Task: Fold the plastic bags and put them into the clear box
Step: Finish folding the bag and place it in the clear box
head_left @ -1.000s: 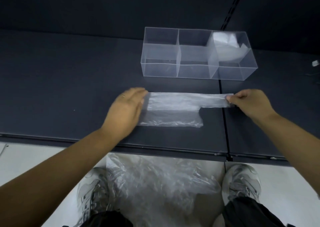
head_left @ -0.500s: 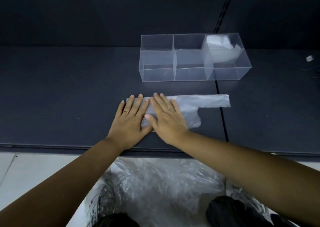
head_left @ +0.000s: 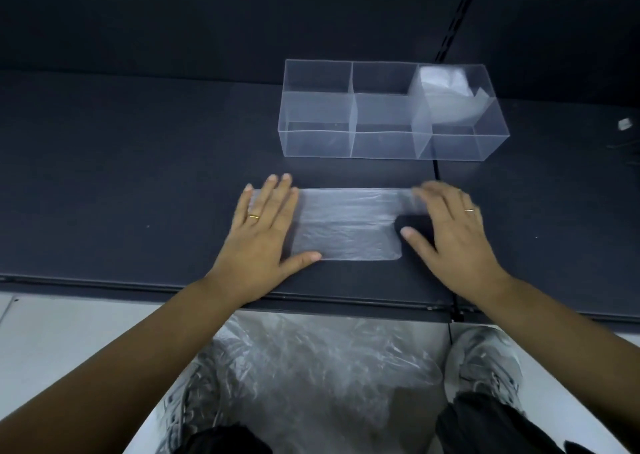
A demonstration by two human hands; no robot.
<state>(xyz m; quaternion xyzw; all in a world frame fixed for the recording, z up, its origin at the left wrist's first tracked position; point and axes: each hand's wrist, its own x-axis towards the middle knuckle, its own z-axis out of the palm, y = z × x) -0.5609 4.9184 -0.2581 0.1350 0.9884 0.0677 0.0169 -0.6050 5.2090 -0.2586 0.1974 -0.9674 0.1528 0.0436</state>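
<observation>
While pressing flat on the dark counter [head_left: 121, 194], both spread: left hand [head_left: 259, 232] on the left end of the half-folded plastic bag [head_left: 346, 225], right hand [head_left: 450, 232], blurred, fingers straight on its right end. Just beyond, clear box [head_left: 318, 142], three compartments, one folded bag [head_left: 443, 90] in the rightmost. Likely feather-light, limp, slippery; best pinched at a corner. Below the counter edge, pale floor [head_left: 69, 332], heap of bags [head_left: 322, 367] between two shoes [head_left: 485, 360]. Dark wall [head_left: 207, 13] behind.

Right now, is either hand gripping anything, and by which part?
Nothing is gripped. The left hand lies flat, pressing the left end of the plastic bag; the right hand, fingers straight and blurred, lies on its right end.
</observation>
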